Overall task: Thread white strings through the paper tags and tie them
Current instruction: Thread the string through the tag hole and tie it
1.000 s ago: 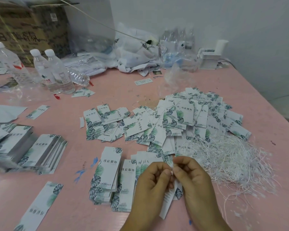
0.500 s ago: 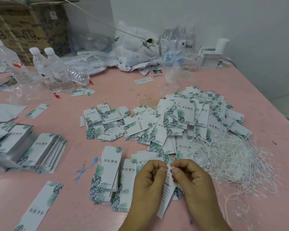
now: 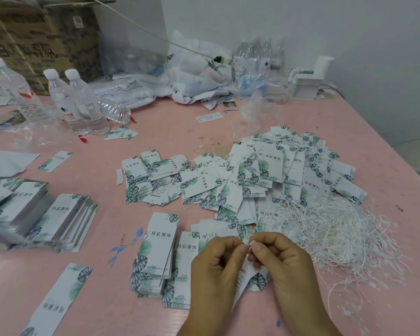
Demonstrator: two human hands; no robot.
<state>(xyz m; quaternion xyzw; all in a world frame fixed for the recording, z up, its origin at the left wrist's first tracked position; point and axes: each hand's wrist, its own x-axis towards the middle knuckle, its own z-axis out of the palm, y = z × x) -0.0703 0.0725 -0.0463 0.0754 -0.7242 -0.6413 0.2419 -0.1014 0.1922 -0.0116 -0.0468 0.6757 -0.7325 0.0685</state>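
Observation:
My left hand [image 3: 216, 270] and my right hand [image 3: 280, 260] meet at the bottom centre, fingertips pinched together on a thin white string at the top of a paper tag [image 3: 252, 278]. The tag hangs between the hands, its leaf-printed lower end showing; its hole is hidden by my fingers. A loose heap of white strings [image 3: 332, 234] lies just right of my hands. Stacks of unstrung tags [image 3: 159, 251] sit left of my left hand. A big pile of tags with strings [image 3: 264, 175] spreads behind.
On the pink table [image 3: 170, 132], more tag stacks [image 3: 58, 217] lie at the left and a single long tag [image 3: 61, 299] near the front edge. Water bottles [image 3: 83, 103], a cardboard box [image 3: 41, 42] and plastic bags [image 3: 197, 76] line the back.
My fingertips stayed pinched together at the tag's top with only small finger movements. The tag's lower end has shifted slightly between my hands.

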